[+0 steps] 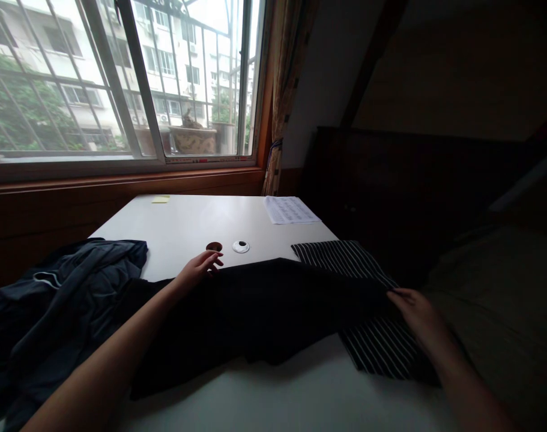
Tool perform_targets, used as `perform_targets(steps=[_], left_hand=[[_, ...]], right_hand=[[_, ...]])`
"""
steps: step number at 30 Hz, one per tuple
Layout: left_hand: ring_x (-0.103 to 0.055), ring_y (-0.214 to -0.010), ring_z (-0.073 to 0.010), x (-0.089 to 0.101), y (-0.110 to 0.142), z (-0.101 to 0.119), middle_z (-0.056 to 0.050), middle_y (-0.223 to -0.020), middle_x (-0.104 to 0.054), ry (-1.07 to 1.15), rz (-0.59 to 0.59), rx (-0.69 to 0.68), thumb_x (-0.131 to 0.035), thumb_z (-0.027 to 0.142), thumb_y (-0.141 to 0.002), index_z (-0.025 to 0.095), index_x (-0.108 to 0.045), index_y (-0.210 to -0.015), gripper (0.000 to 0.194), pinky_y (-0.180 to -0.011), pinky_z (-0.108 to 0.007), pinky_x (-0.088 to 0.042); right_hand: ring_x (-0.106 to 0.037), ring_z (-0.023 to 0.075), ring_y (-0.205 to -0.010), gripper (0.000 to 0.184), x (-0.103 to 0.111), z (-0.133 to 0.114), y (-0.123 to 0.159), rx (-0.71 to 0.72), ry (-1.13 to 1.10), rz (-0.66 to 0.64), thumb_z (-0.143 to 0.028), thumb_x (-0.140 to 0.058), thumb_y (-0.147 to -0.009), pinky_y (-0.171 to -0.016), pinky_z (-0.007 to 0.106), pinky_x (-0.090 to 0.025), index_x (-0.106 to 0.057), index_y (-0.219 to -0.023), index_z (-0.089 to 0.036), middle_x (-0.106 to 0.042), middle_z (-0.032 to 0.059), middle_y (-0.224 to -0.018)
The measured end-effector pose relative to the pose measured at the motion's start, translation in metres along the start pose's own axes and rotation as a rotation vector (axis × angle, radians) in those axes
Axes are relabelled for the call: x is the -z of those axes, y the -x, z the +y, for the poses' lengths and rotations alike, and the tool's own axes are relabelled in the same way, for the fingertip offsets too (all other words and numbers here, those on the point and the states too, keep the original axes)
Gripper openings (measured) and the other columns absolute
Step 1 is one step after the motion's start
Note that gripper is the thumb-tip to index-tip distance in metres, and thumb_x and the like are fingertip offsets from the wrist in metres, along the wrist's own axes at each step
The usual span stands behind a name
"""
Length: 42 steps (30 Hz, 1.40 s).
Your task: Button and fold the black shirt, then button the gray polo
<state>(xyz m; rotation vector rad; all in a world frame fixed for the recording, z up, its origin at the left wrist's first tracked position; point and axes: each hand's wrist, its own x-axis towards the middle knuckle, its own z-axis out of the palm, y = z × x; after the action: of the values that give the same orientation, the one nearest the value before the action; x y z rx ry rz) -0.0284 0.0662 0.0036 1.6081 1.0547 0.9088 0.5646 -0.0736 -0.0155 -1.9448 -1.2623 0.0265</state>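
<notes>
A black garment lies stretched sideways over the white table; its exact kind is hard to make out in the dark. At its right end, my right hand pinches the edge between thumb and fingers. My left hand hovers at the garment's far edge, fingers loosely bent and apart, with no cloth visible between them. A black-and-white striped cloth lies beneath the garment's right end, showing on both sides of it. Left of my left forearm is a heap of dark grey-blue clothes.
Beyond my left hand are a round brown hole in the tabletop and a white ring-shaped cover. Printed papers lie at the far right corner, yellow notes at the far left. A barred window and curtain stand behind.
</notes>
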Motion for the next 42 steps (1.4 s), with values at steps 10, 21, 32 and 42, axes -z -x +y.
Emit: perform_targets(steps=[10,21,32,42], left_hand=[[-0.068,-0.089,-0.0234,-0.001,0.006,0.003,-0.009,-0.103,-0.073,-0.161,-0.04,-0.053,-0.057,0.059,-0.09,0.018,-0.067,-0.113,0.047,-0.074,-0.034,-0.055],[-0.069,-0.085,-0.0219,0.0,0.008,0.0,-0.008,-0.1,-0.075,-0.311,-0.03,-0.139,-0.053,0.053,-0.095,0.019,-0.07,-0.11,0.041,-0.078,-0.033,-0.054],[-0.07,-0.091,-0.0224,0.0,0.008,-0.001,-0.007,-0.103,-0.075,-0.359,-0.041,-0.177,-0.053,0.048,-0.095,0.02,-0.071,-0.109,0.035,-0.08,-0.033,-0.054],[-0.07,-0.091,-0.0216,-0.002,0.011,0.003,-0.007,-0.099,-0.075,-0.356,-0.039,-0.238,-0.054,0.041,-0.096,0.02,-0.071,-0.107,0.03,-0.08,-0.033,-0.055]], right_hand=[[-0.062,0.0309,-0.118,0.045,-0.005,-0.068,0.0,0.386,0.177,-0.348,-0.029,-0.057,-0.074,-0.109,0.05,-0.043,-0.067,-0.118,-0.025,-0.066,0.0113,-0.119],[-0.063,0.0288,-0.117,0.032,0.015,-0.093,-0.011,0.554,0.147,-0.531,-0.026,-0.051,-0.086,-0.109,0.048,-0.044,-0.072,-0.11,-0.026,-0.069,0.0088,-0.121],[-0.066,0.0285,-0.103,0.025,0.007,-0.107,0.029,0.592,0.233,-0.567,-0.04,-0.069,-0.083,-0.091,0.043,-0.054,-0.066,-0.105,-0.028,-0.069,0.0056,-0.111],[-0.069,0.0309,-0.1,0.035,-0.007,-0.103,-0.079,0.312,0.139,-0.243,-0.047,-0.059,-0.085,-0.092,0.043,-0.051,-0.072,-0.103,-0.02,-0.074,0.0109,-0.108]])
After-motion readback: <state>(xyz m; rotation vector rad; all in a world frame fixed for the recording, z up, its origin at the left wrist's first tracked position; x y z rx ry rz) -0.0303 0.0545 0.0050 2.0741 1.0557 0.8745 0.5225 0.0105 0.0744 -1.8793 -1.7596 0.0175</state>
